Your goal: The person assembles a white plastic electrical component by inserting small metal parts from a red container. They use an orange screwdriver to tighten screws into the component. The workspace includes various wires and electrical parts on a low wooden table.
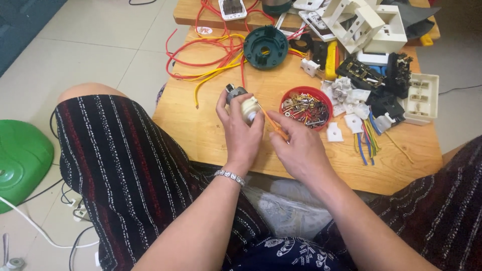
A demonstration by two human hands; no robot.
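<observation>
My left hand (241,130) grips a small electric motor (244,104), grey metal at one end and cream plastic at the other, held above the low wooden table (211,130). My right hand (299,150) holds a thin orange-handled screwdriver (273,123) whose tip rests on the motor's cream end. Just to the right of both hands stands a red round bowl (306,107) filled with several screws and small metal parts.
A dark green round housing (265,47) lies at the table's back among red and yellow wires (211,55). White switch plates, black parts and coloured wire offcuts (381,85) crowd the right. A green plastic base (20,155) and cables sit on the tiled floor left.
</observation>
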